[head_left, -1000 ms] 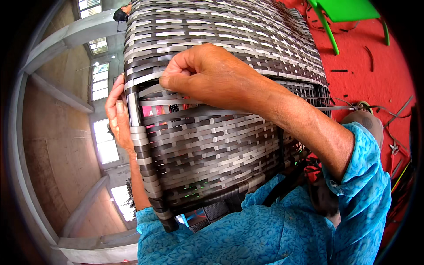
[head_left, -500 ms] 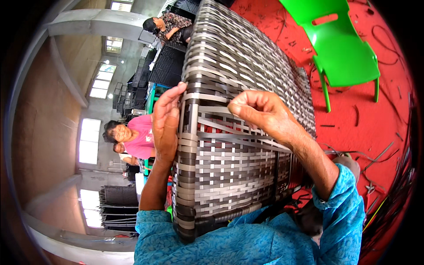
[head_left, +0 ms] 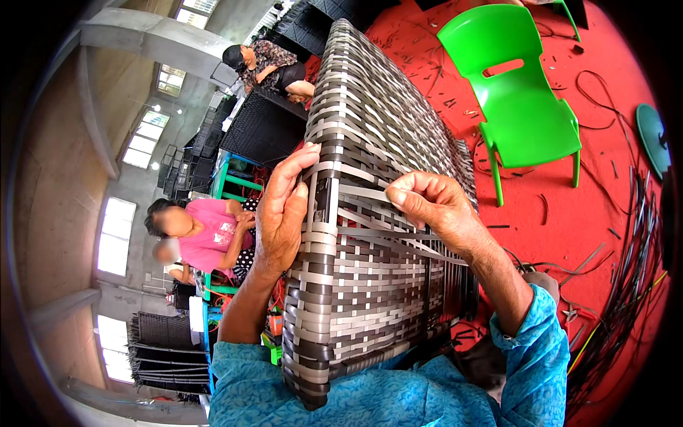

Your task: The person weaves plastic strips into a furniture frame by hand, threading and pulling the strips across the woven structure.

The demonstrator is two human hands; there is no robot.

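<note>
A woven panel of grey and dark brown flat plastic strips stands in front of me, its weave wrapped around a frame edge. My left hand lies along the outer side of that edge, fingers stretched upward, the fingertips touching the wrapped strips near the corner. Between thumb and forefinger, my right hand pinches a light grey plastic strip that runs from the edge. Below it, several loose strips cross a gap in the weave, where red shows through.
A green plastic chair stands on the red floor at the right. Long dark strips are heaped at the far right. To the left, a person in pink is near a green frame; another person sits farther back by black woven pieces.
The view has shifted, so the chair and panel appear lower and the people at left farther left. My right hand keeps its pinch on the strip; my left hand stays at the edge.
</note>
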